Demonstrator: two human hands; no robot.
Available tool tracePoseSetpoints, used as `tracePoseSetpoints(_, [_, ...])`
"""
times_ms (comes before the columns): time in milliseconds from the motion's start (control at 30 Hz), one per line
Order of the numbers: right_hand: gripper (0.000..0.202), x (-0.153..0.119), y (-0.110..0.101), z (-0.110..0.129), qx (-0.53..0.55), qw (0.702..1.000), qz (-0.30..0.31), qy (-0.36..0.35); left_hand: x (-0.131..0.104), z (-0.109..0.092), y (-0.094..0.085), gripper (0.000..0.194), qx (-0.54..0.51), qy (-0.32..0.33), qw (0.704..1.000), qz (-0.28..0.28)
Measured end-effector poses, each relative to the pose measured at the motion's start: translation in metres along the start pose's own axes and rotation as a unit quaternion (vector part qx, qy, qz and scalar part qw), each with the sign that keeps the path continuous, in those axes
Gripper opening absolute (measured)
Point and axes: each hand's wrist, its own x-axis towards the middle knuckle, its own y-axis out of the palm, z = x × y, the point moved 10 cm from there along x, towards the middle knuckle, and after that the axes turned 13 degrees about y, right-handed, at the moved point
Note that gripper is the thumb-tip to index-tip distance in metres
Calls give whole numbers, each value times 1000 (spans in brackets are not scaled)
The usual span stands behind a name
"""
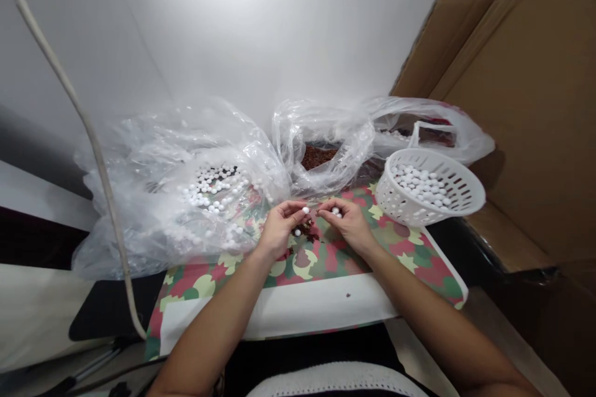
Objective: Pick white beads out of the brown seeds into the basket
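Observation:
Between the thumb and fingers of my left hand (280,227) is a small white ball (305,210). My right hand (347,221) is close beside it, its thumb and forefinger pinched together at a tiny dark piece, with a few white balls (336,212) held in its curled fingers. Beneath and between the hands, a small pile of dark reddish-brown pieces (309,232) lies on the patterned tabletop (326,260). Another white ball (297,232) rests at the left of this pile.
A white slotted basket (405,214) of white balls stands at the right. Clear plastic bags hold white balls (209,189) at the left and brown pieces (319,157) at the back. A pale cable (100,161) hangs at the left; cardboard (521,105) stands at the right.

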Motion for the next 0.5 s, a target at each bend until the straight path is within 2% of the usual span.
tracePoseSetpoints(133, [40,0,12,-1,42,997,68,22,-2,4,3,58,-5,-16,1000,7])
tracePoseSetpoints(200, [40,-1,16,-3,36,996,83,20,-2,5,4,58,-1,-21,1000,14])
tracePoseSetpoints(500, [33,-5,14,4,-6,998,50,-34,-4,7,6,55,-1,-31,999,12])
